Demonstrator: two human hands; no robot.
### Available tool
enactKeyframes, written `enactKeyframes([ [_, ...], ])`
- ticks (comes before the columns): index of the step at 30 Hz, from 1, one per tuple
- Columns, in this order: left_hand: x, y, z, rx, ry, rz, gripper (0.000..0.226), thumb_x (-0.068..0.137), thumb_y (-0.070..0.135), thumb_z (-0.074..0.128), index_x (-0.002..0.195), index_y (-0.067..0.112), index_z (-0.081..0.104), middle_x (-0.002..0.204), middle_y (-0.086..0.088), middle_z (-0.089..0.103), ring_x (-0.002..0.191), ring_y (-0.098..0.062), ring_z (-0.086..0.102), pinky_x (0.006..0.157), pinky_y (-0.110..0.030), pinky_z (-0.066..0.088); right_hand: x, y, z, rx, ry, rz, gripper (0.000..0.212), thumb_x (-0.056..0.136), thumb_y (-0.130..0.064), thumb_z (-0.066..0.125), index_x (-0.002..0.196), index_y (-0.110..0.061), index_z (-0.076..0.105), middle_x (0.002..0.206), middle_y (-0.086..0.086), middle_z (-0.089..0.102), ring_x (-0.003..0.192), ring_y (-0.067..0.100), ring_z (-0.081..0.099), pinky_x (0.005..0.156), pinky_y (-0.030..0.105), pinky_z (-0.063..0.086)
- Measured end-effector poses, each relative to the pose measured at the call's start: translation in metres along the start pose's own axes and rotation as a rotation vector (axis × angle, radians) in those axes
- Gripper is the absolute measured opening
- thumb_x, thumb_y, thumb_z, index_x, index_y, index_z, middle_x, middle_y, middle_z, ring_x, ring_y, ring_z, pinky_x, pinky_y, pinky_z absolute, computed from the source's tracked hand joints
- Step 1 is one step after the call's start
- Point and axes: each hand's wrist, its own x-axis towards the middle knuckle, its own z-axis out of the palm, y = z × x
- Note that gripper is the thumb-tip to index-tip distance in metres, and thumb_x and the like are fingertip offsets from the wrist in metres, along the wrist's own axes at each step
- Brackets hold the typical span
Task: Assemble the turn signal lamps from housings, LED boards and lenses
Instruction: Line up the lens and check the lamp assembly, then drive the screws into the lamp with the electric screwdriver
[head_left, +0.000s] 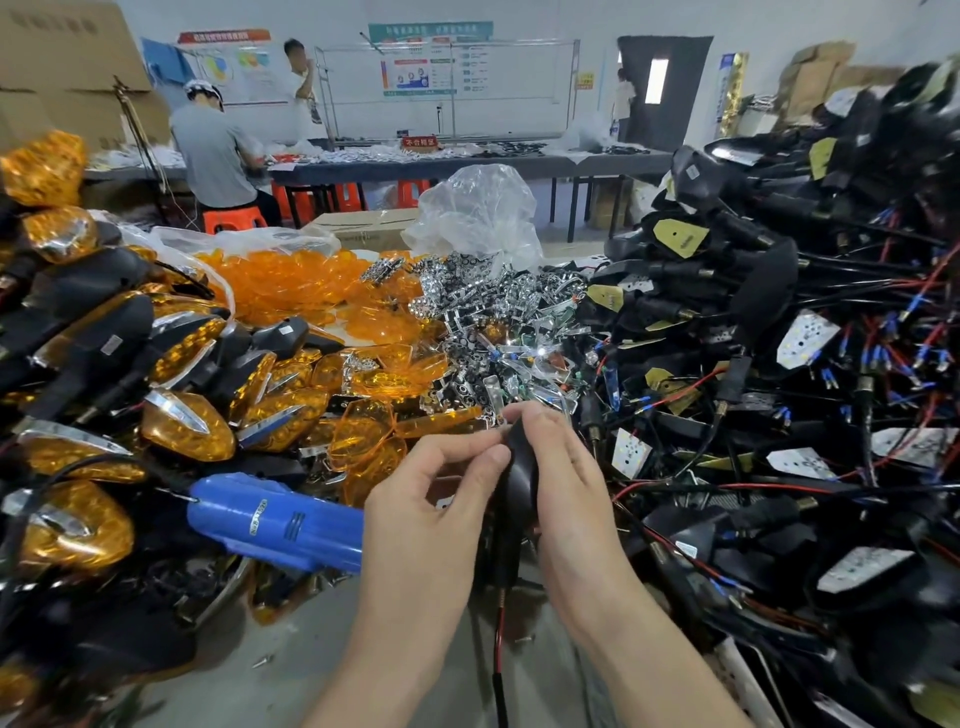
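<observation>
Black housing (521, 470) stands between both hands, long axis upright, wire stem down. Left hand (431, 499) pinches its upper edge; right hand (566, 467) clasps its far side. Orange lenses (363, 447) lie nearer left.

Black housing (521, 478), amber honeycomb lenses (291, 283) — blue screwdriver (275, 522).

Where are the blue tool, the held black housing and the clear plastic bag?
blue tool (275, 522): head view, middle of its body.
black housing (522, 478): head view, exposed back of its shell.
clear plastic bag (478, 213): head view, crumpled upper part.
</observation>
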Motion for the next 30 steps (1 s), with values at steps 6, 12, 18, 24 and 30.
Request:
enactKeyframes([
  [6,-0.011,0.010,-0.005,0.093,-0.054,0.031,0.028,0.097,0.034,0.052,0.122,0.039,0.066,0.115,0.023,0.064,0.112,0.005,0.059,0.087,-0.013,0.049,-0.002,0.002,0.004,0.136,-0.005,0.132,0.028,0.101,-0.041,0.056,0.086,-0.030,0.077,0.088,0.002,0.074,0.081,0.016,0.071,0.070,0.032,0.060],
  [12,-0.040,0.001,-0.052,0.056,0.379,-0.255,0.013,0.094,0.024,0.060,0.101,0.033,0.066,0.083,0.008,0.071,0.069,-0.004,0.067,0.054,-0.015,0.052,0.001,-0.002,0.003,0.400,0.027,0.251,0.038,0.102,-0.035,0.054,0.072,-0.022,0.074,0.075,0.004,0.062,0.058,0.020,0.059,0.051,0.030,0.054],
  [18,-0.044,-0.007,-0.075,-0.256,0.440,-0.717,0.018,0.097,0.016,0.059,0.097,-0.003,0.057,0.086,-0.024,0.063,0.072,-0.032,0.063,0.045,-0.033,0.057,-0.002,-0.002,-0.001,0.388,0.063,0.280,0.028,0.102,-0.037,0.055,0.083,-0.020,0.068,0.076,0.002,0.062,0.058,0.019,0.058,0.052,0.031,0.054],
  [24,-0.028,-0.003,-0.048,-0.242,0.399,-0.680,0.022,0.096,0.027,0.062,0.108,0.009,0.065,0.091,-0.016,0.074,0.085,-0.029,0.073,0.064,-0.034,0.059,-0.004,0.002,0.000,0.319,0.066,0.336,0.023,0.099,-0.033,0.060,0.084,-0.017,0.069,0.071,0.005,0.061,0.055,0.021,0.058,0.051,0.030,0.054],
  [30,-0.010,0.001,-0.022,-0.354,0.540,-0.664,0.037,0.094,0.025,0.065,0.125,0.012,0.051,0.097,-0.009,0.068,0.082,-0.022,0.065,0.084,-0.041,0.055,-0.003,0.001,-0.001,0.391,0.048,0.340,0.022,0.099,-0.033,0.060,0.087,-0.015,0.066,0.073,0.006,0.061,0.057,0.022,0.058,0.051,0.032,0.053],
])
